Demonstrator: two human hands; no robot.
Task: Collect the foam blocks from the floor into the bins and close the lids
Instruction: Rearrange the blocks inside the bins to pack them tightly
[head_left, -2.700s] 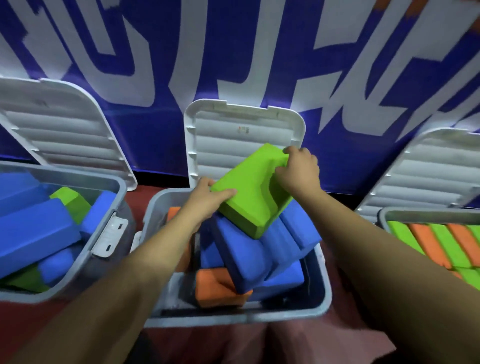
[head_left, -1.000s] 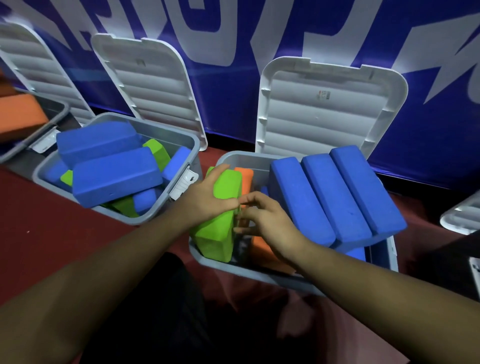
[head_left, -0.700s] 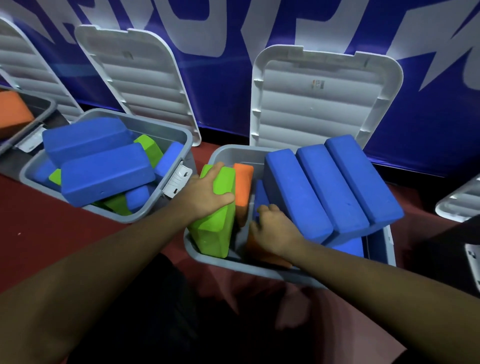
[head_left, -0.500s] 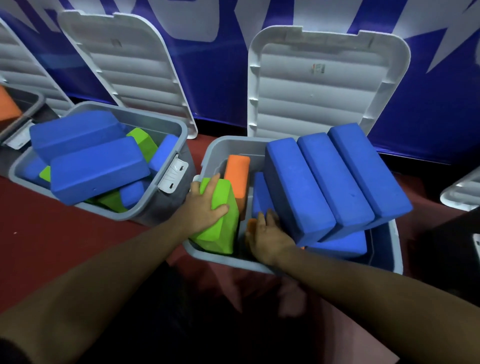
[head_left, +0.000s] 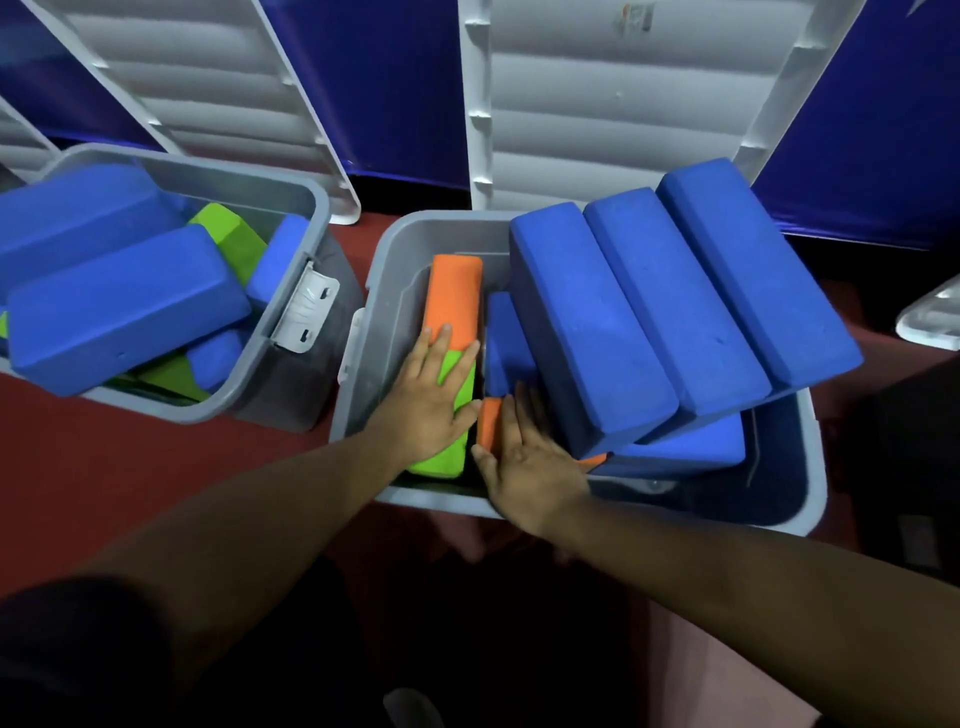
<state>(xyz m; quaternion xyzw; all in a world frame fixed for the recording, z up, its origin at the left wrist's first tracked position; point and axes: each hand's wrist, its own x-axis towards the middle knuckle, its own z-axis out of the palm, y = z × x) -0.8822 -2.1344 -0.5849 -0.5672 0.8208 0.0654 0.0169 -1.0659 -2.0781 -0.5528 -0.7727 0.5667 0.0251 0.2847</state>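
Green block (head_left: 441, 462) pushed lower, left hand (head_left: 426, 400) flat on it, right hand (head_left: 530, 462) flat on nearer orange block (head_left: 488, 423)

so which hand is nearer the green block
Left. The left hand lies flat on the green block; the right hand is just to its right, on the lower orange block.

A deep blue banner (head_left: 395, 78) covers the wall at the back, with a faint sheen on it. A black strip (head_left: 415, 189) runs along its foot. Below lies a dark red floor (head_left: 130, 467), dimly lit and falling into shadow toward the near edge.
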